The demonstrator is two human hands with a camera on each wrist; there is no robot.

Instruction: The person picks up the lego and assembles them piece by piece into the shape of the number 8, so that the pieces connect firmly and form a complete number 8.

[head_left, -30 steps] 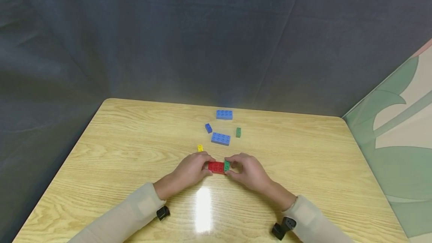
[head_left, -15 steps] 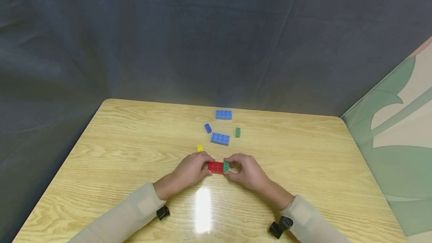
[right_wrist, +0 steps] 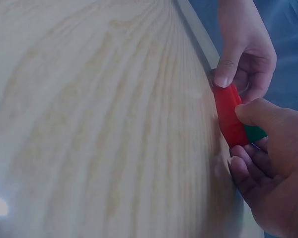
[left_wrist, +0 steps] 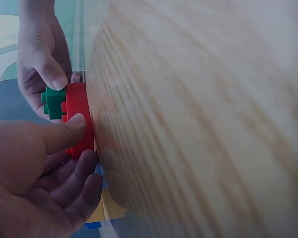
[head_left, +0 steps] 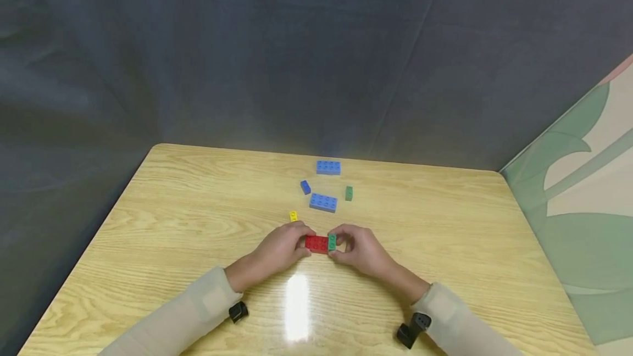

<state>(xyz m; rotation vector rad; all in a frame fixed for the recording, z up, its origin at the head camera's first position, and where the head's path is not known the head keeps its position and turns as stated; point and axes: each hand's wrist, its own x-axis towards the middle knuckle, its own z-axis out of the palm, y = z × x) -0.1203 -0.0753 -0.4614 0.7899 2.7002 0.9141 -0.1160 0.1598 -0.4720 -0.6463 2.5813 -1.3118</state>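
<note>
On the table, my left hand (head_left: 281, 245) pinches the left end of a red toy building brick (head_left: 316, 243) between thumb and fingers. A small green brick (head_left: 332, 242) sits on the red brick's right end, studs up. My right hand (head_left: 368, 250) holds this green brick from its two sides, thumb near the seam with the red one. The left wrist view shows the green brick (left_wrist: 55, 102) against the studded face of the red brick (left_wrist: 78, 101); whether it is fully pressed down is hard to tell. Just beyond my left hand lies a small yellow brick (head_left: 294, 216), partly hidden.
Farther back on the wooden table (head_left: 198, 191) lie a blue brick (head_left: 323, 202), a small dark blue brick (head_left: 305, 187), another green brick (head_left: 349, 193) and a second large blue brick (head_left: 328, 167). A dark curtain (head_left: 296, 59) hangs behind the table.
</note>
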